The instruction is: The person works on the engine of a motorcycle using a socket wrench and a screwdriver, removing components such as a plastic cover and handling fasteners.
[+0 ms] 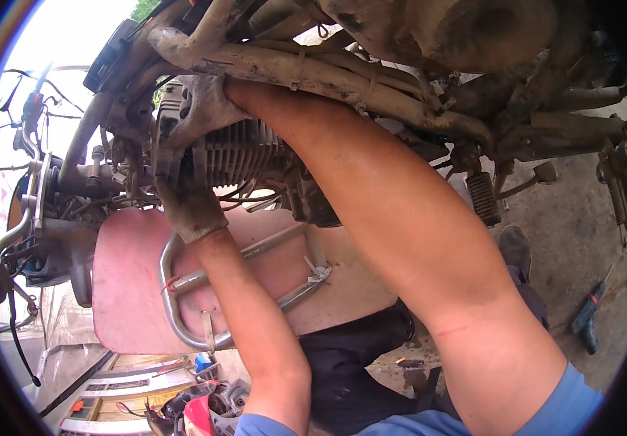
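A mud-caked motorcycle fills the view, with its finned engine cylinder (239, 154) in the middle. My right hand (204, 109), in a dirty glove, reaches under a muddy frame tube (328, 76) and grips the top of the cylinder head (171, 138). Just below it, my left hand (191, 209), also gloved, is curled against the underside of the cylinder head. Its fingers are turned away, so whatever they hold is hidden. Both forearms are bare.
A pink body panel (128, 291) with a bent steel guard rail (171, 298) lies under my left arm. A footpeg (483, 198) juts out right of the engine. A hand tool (588, 314) lies on the concrete floor, and an open toolbox (135, 392) sits at the lower left.
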`<state>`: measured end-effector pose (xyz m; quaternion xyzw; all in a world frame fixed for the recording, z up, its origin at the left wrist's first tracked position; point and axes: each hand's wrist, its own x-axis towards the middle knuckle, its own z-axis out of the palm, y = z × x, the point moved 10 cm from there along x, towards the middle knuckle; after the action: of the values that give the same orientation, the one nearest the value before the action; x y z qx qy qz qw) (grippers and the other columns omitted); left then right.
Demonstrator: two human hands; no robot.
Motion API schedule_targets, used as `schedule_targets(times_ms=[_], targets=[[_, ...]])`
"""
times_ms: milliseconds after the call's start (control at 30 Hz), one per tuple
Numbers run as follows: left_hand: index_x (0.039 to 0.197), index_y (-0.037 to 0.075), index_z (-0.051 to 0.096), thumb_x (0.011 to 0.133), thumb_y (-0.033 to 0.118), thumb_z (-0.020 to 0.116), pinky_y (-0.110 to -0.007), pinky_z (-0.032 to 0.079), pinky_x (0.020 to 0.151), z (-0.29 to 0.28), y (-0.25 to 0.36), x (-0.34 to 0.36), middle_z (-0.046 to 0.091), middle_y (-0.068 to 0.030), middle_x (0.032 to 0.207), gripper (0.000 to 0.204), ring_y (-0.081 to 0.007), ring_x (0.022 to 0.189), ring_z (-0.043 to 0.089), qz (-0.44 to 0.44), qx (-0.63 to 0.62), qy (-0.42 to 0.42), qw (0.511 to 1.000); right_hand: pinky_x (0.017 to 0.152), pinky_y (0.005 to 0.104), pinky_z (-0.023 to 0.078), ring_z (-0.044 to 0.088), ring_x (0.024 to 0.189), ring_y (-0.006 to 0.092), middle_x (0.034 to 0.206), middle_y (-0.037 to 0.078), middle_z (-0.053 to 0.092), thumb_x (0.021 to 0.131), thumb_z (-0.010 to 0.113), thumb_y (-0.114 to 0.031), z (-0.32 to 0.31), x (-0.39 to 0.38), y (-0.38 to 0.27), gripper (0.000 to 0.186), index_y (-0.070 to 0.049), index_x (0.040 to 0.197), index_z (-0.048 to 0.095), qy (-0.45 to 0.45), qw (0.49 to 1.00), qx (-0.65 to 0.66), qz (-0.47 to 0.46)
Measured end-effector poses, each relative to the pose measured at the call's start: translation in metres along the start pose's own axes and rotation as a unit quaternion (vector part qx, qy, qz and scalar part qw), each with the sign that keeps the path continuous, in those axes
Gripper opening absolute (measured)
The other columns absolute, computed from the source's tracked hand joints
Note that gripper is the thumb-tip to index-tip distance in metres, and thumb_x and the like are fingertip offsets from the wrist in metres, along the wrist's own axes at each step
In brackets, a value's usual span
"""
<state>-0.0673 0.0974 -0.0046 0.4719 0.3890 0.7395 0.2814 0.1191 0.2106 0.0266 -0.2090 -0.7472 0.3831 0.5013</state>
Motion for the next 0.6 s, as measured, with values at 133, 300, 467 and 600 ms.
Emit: schedule_targets(times_ms=[133,300,467,600], targets=[[0.143,-0.001,0.055,0.109,0.032,0.043,-0.049,0.038,0.121,0.006,-0.001,0.0,0.059,-0.0172,0.146,0.048,-0.0314,0.137,0.055,-0.007,-0.021,-0.021,1.0,0.109,0.0356,0.047,0.062,0.126,0.0282,0.135,0.019,0.065,0.064,0.085,-0.058,0.002,0.004,-0.002,0.092,-0.002,0.134,0.064,-0.001,1.0,-0.003,-0.01],[0.143,0.002,0.056,0.107,0.035,0.045,-0.051,0.043,0.117,-0.014,0.002,0.002,0.061,-0.0165,0.144,0.05,-0.0325,0.133,0.058,0.012,-0.025,-0.002,1.0,0.111,0.0354,0.045,0.061,0.127,0.0294,0.137,0.018,0.064,0.063,0.086,-0.058,0.003,0.001,-0.005,0.094,-0.003,0.136,0.063,-0.039,0.999,-0.001,0.008],[0.138,0.004,0.059,0.103,0.033,0.044,-0.058,0.049,0.107,-0.01,0.008,-0.002,0.064,-0.0151,0.138,0.048,-0.0318,0.13,0.059,0.042,-0.042,0.041,0.997,0.11,0.0374,0.047,0.059,0.129,0.0276,0.141,0.015,0.062,0.066,0.089,-0.053,-0.022,-0.012,-0.041,0.091,-0.007,0.139,0.062,0.026,0.992,-0.003,-0.123],[0.129,0.002,0.063,0.101,0.028,0.046,-0.055,0.058,0.095,-0.03,0.032,0.0,0.067,-0.0133,0.128,0.041,-0.0279,0.117,0.065,0.15,0.241,0.067,0.957,0.111,0.0365,0.047,0.058,0.13,0.0268,0.142,0.015,0.061,0.068,0.091,-0.051,-0.006,-0.011,-0.032,0.091,-0.007,0.142,0.059,-0.041,0.998,0.039,-0.036]])
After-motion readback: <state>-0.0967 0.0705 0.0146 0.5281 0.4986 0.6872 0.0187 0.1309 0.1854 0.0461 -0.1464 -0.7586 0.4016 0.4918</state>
